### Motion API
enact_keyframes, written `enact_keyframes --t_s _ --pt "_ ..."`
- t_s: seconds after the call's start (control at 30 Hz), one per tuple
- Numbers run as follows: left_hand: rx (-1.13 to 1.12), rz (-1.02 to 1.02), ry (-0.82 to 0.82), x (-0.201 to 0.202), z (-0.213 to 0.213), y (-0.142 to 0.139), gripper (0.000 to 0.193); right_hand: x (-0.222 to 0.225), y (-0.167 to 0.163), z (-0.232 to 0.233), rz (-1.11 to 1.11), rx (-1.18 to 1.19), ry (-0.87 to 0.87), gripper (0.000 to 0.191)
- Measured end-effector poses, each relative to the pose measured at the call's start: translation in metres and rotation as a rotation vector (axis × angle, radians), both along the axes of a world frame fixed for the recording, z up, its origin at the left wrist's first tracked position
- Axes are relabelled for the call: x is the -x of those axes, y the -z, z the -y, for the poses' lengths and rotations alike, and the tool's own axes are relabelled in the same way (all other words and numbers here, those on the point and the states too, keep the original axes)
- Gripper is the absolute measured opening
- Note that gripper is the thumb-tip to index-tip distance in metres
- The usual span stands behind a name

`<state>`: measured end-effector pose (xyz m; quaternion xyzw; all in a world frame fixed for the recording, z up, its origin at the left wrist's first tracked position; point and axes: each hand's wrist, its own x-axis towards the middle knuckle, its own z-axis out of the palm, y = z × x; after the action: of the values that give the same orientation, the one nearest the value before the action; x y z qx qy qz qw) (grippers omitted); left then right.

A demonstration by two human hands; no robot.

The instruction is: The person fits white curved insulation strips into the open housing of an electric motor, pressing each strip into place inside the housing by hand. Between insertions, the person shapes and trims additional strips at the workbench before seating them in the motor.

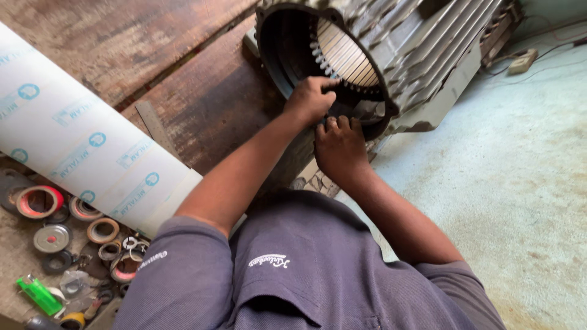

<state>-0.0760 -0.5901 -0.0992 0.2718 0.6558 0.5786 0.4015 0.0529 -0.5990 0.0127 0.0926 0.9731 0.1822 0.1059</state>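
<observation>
A big grey finned motor housing [428, 55] lies on its side, its open end facing me. Inside it the stator ring [345, 55] shows its rows of slots. My left hand [312, 98] reaches to the lower inner edge of the stator, with fingertips bent in at the slots. Whether it pinches anything is hidden. Just below it, my right hand [339, 146] has its fingers curled over the dark lower rim of the housing. The two hands almost touch.
A wide white roll of sheet with blue marks [92, 146] lies across the worn wooden bench [122, 49]. A metal ruler [153, 125] lies beside it. Several tape rolls [40, 201] and a green object [38, 294] sit lower left. A concrete floor [520, 183] with a socket strip [523, 61] lies on the right.
</observation>
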Motion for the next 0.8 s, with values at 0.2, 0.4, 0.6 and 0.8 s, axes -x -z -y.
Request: enact_keyframes --t_s 0.2,0.4,0.6,0.8 --pt "-0.104 0.421 -0.014 -0.007 -0.013 0.021 0.04 0.001 0.0 -0.002 -0.019 0.005 -0.014 0.02" --pt "-0.115 0.008 -0.025 0.002 -0.012 0.022 0.037 0.006 0.002 -0.002 -0.01 0.015 -0.009 0.019" --pt "-0.273 -0.648 -0.137 0.01 0.008 -0.006 0.024 0.01 0.001 -0.007 -0.008 -0.019 0.017 0.016" --pt "-0.362 -0.975 -0.22 0.014 0.01 -0.016 0.012 0.009 0.006 -0.007 0.018 -0.015 0.041 0.016"
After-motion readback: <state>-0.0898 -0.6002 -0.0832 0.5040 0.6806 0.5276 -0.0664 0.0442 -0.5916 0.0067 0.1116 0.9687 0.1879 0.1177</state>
